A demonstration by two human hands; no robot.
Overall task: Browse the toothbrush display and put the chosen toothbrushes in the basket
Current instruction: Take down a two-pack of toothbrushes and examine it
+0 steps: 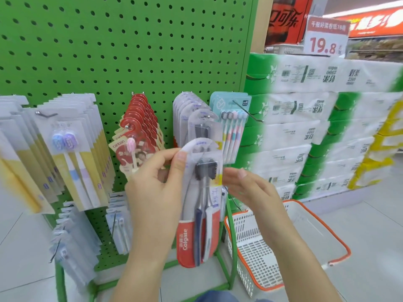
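While the white basket (272,247) on the floor shows nothing inside, one Colgate toothbrush pack (201,205) is off its hook, pinched at its top by the left hand (157,182); the right hand (246,184), fingers relaxed, touches its edge. Dropping it in remains.

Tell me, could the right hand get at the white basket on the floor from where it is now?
Probably yes. The right hand looks open and holds nothing, and the basket sits just below it, top open, with nothing between them.
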